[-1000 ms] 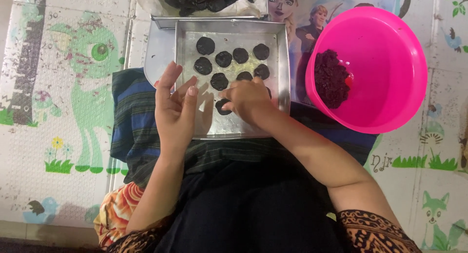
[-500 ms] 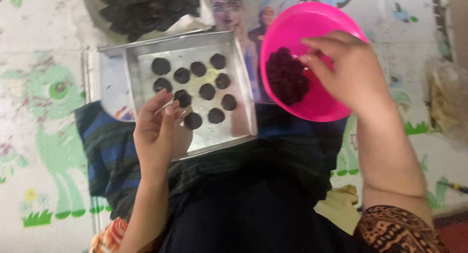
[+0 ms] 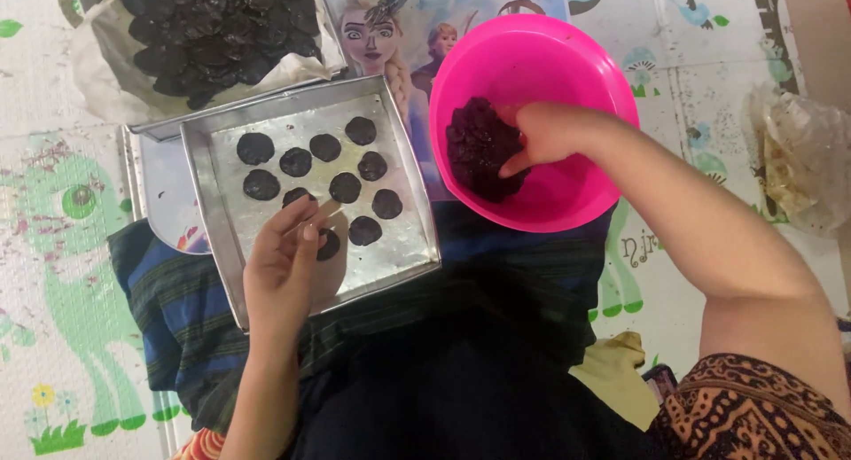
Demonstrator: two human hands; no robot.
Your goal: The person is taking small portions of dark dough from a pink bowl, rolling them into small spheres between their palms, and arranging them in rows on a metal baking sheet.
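Observation:
A square metal tray (image 3: 206, 214) rests on my lap with several flat dark dough discs (image 3: 345, 187) laid in rows. My left hand (image 3: 285, 269) lies on the tray's near edge, fingers loosely apart, holding nothing, fingertips by the nearest disc (image 3: 330, 245). To the right stands a pink plastic bowl (image 3: 567, 198) with a lump of dark dough (image 3: 477, 145) in it. My right hand (image 3: 542, 134) reaches into the bowl, its fingers pressed into the dough lump.
A white-lined container heaped with dark discs (image 3: 208, 30) sits at the back left. A cartoon-printed mat (image 3: 53, 247) covers the floor. A crumpled clear plastic bag (image 3: 802, 159) lies at the far right. A picture sheet (image 3: 399, 26) lies behind the bowl.
My right hand left the tray, crossed to the pink bowl and sank its fingers into the dough. My left hand stayed at the tray's near edge.

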